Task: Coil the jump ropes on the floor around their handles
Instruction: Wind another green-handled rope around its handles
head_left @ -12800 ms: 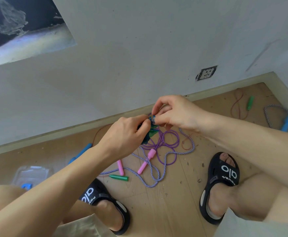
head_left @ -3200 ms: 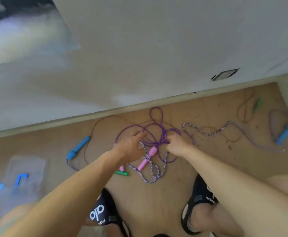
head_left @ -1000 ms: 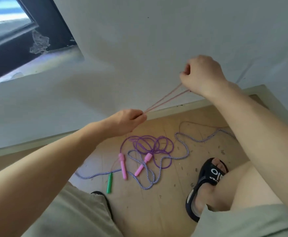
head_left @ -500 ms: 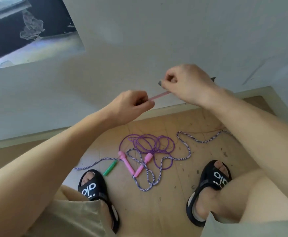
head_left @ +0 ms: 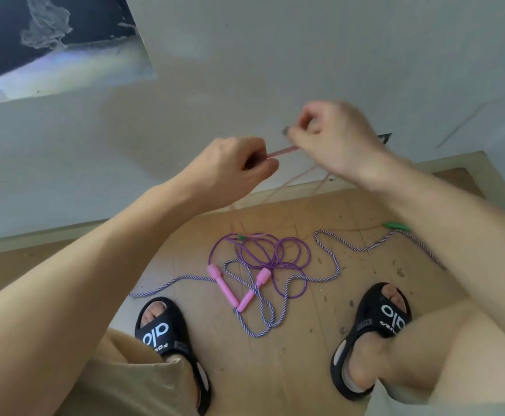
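My left hand (head_left: 239, 166) and my right hand (head_left: 332, 139) are raised in front of the wall, both pinched on a thin pinkish-red rope (head_left: 281, 151) stretched between them. Its slack strands hang down toward the floor. One of its green handles (head_left: 397, 226) lies on the floor at the right; a second green bit (head_left: 241, 236) shows near the purple coil. On the floor between my feet lies a tangled purple rope (head_left: 275, 253) with two pink handles (head_left: 224, 285). A purple-and-white striped rope (head_left: 326, 262) snakes across it.
My two feet in black sandals (head_left: 167, 328) flank the pile on the wooden floor (head_left: 275, 370). A white wall with a baseboard (head_left: 320, 184) runs behind. A wall socket (head_left: 385, 138) peeks out behind my right hand. A dark window (head_left: 35, 34) is at the upper left.
My hands stay close together, pulling the thin rope through. A green handle has slid across the floor from beside my left foot. The other green handle has come into view at the right.
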`<state>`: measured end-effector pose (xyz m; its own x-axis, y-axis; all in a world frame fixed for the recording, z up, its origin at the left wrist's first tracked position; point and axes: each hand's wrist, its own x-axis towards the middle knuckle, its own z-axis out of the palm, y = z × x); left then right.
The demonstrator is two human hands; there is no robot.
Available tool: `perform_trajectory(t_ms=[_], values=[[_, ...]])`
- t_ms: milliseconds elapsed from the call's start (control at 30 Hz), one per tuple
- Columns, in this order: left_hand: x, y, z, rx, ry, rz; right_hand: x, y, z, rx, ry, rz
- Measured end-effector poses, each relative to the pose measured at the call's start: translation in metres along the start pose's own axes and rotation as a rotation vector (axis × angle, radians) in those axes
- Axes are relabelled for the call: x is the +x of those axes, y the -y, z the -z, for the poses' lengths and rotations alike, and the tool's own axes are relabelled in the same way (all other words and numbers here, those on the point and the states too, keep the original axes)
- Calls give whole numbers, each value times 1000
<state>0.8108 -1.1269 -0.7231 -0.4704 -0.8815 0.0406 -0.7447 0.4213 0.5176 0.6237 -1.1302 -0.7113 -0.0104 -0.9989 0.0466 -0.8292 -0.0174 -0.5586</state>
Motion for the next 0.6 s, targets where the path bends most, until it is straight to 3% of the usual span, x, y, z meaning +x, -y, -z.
perform_trajectory(t_ms=[100, 167, 233, 300, 333, 400, 500, 600], values=[[-2, 20, 1, 98, 95, 90, 18, -28, 35, -250, -138, -95], [-4, 20, 3, 63, 93, 90, 19, -41, 41, -357, -94, -150], [-2, 13, 3, -2, 82, 66, 17, -36, 27, -206, 67, -123], [-1, 2, 2, -49, 73, 27, 8, -9, 5, 172, 255, -114], [-1, -3, 2, -70, 62, 4, 7, 4, -6, 348, 313, -106], [-2, -13, 1, -133, 44, -20, 3, 20, -21, 459, 331, -32], [-3, -14, 4, -184, 53, -14, 1, 21, -24, 368, 253, 45], [-3, -1, 6, -87, 91, 46, 14, 4, -12, -6, 76, 145]])
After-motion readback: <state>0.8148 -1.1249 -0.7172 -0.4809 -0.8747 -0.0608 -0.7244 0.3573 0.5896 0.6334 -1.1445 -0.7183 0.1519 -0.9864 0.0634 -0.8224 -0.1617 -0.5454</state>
